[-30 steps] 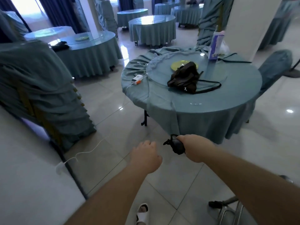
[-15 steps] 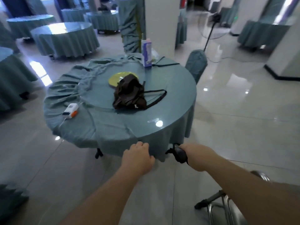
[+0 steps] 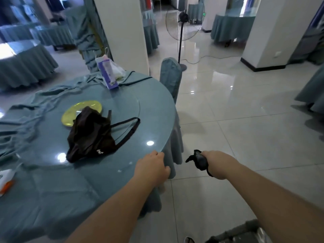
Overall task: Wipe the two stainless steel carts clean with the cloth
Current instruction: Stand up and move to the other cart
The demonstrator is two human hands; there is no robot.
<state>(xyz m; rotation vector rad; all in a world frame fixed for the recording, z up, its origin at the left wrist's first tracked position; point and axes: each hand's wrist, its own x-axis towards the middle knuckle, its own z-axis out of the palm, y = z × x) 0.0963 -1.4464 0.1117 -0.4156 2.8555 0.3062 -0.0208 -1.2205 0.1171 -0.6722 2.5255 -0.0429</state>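
Head view, left to right: a black bag (image 3: 91, 135) lies on the round table (image 3: 52, 190) at centre left; the left hand (image 3: 152, 168), fingers curled on nothing, hovers at the table's edge; the right hand (image 3: 216, 163) grips a dark cloth (image 3: 199, 159); a cart (image 3: 245, 234) shows at lower right.

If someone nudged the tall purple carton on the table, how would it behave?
The carton stands tall on a narrow base, so it would probably tip rather than slide. The rumpled tablecloth around it may snag its base.
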